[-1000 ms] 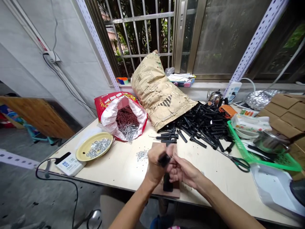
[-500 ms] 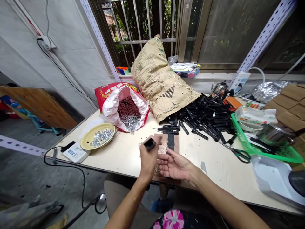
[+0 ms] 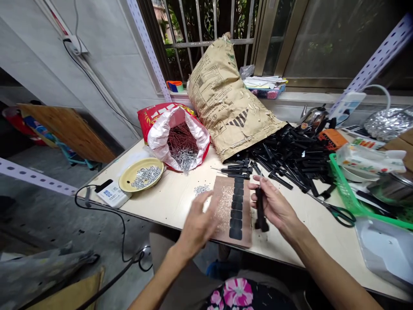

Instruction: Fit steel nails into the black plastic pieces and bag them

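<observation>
My right hand [image 3: 280,206] grips a black plastic part [image 3: 260,209] to the right of the board, its wide end pointing down. A thin metal pin sticks up at its top, between my thumb and fingers. My left hand [image 3: 198,221] hovers at the left edge of a brown board [image 3: 244,232], with fingers apart and somewhat blurred; nothing shows in it. Along the board runs a column of black rectangular pads [image 3: 236,214], and pale worn specks mark its surface. Small silver pieces [image 3: 201,189] lie on the table just beyond my left hand.
A yellow dish [image 3: 124,178] of silver pieces stands at left, beside a white device [image 3: 112,196]. Behind are a red bag [image 3: 145,122] of screws and a paper sack [image 3: 222,103]. Black parts [image 3: 290,155] heap at right, near scissors [image 3: 338,214] and a green basket [image 3: 342,185].
My hands have moved apart. The black part, held in my left hand before, is now in my right hand, which moved right. The view has shifted, uncovering more of the board.
</observation>
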The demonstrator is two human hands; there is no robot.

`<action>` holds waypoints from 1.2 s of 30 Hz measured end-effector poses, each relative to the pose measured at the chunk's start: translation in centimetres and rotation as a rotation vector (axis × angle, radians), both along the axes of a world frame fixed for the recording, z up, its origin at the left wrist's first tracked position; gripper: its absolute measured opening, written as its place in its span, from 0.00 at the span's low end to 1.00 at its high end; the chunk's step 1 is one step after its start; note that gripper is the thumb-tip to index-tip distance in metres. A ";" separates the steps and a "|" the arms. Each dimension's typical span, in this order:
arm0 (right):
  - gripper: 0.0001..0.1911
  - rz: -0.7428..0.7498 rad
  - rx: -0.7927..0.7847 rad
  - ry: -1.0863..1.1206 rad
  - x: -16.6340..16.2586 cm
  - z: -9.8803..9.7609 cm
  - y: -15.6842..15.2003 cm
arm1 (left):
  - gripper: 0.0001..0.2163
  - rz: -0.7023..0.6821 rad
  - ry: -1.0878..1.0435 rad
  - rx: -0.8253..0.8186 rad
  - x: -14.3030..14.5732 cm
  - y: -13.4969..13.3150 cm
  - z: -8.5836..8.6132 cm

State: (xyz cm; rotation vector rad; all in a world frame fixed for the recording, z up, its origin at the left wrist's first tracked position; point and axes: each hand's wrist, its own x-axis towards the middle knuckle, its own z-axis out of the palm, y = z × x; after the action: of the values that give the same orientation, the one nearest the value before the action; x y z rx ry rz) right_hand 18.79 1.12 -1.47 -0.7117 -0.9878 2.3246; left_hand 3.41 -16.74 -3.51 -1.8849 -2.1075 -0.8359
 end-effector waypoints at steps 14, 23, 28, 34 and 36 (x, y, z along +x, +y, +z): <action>0.14 0.156 0.823 -0.371 -1.6 -2.2 -1.6 | 0.11 0.439 -0.117 -0.267 -7.2 0.9 -6.7; 0.10 0.079 1.189 -0.370 -3.1 -3.1 -1.8 | 0.07 0.491 -0.498 -0.134 -8.2 0.6 -6.7; 0.12 0.157 1.344 -0.315 -4.8 -3.2 -2.6 | 0.13 0.504 -1.176 0.069 -7.7 0.7 -5.3; 0.15 0.224 1.492 -0.336 -6.0 -2.9 -4.0 | 0.17 0.352 -1.783 0.210 -5.1 1.4 -2.5; 0.16 0.243 1.534 -0.348 -6.1 -2.8 -4.2 | 0.16 0.327 -1.794 0.231 -4.1 1.7 -2.0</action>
State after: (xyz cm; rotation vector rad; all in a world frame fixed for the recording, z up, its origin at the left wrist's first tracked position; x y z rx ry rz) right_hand 12.69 -3.05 -4.28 -0.2822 -2.5389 0.9333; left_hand -0.72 -15.04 -5.46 -0.2434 -2.4333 -3.0936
